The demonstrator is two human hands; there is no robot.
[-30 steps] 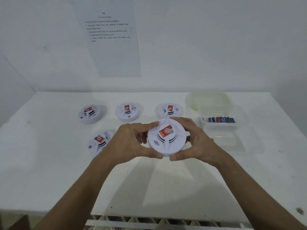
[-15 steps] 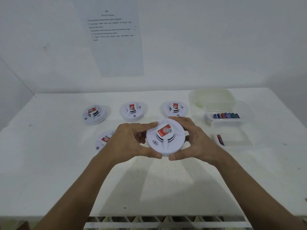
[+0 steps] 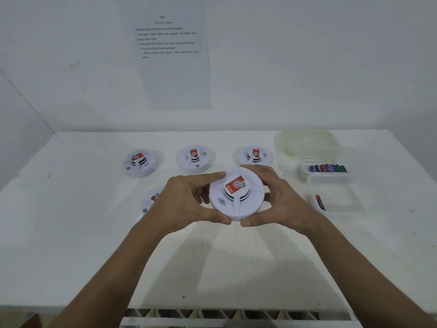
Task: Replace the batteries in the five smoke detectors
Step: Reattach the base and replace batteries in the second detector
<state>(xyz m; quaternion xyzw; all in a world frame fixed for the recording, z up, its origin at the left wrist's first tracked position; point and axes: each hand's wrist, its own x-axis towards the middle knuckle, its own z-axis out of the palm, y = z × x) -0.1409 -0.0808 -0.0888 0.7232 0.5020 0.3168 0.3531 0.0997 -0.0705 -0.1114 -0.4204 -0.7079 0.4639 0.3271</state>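
I have both hands on one smoke detector, lifted above the middle of the white desk, its face with the red label turned up toward me. My left hand has a grip on its left edge, thumb curled under the near rim and forefinger over the far rim. My right hand holds the right edge the same way, thumb at the near rim and fingers wrapped round the far side. The two thumbs almost meet at the front of the detector.

Four more detectors sit on the desk. Three stand in a row behind my hands: the left detector, the middle detector and the right detector, which lies just beyond my right fingers. The fourth detector is partly hidden behind my left hand.

To the right, a clear box holds a row of batteries. Just in front of it, a second clear box holds a single battery. A pale lid lies behind them. A printed sheet hangs on the wall.
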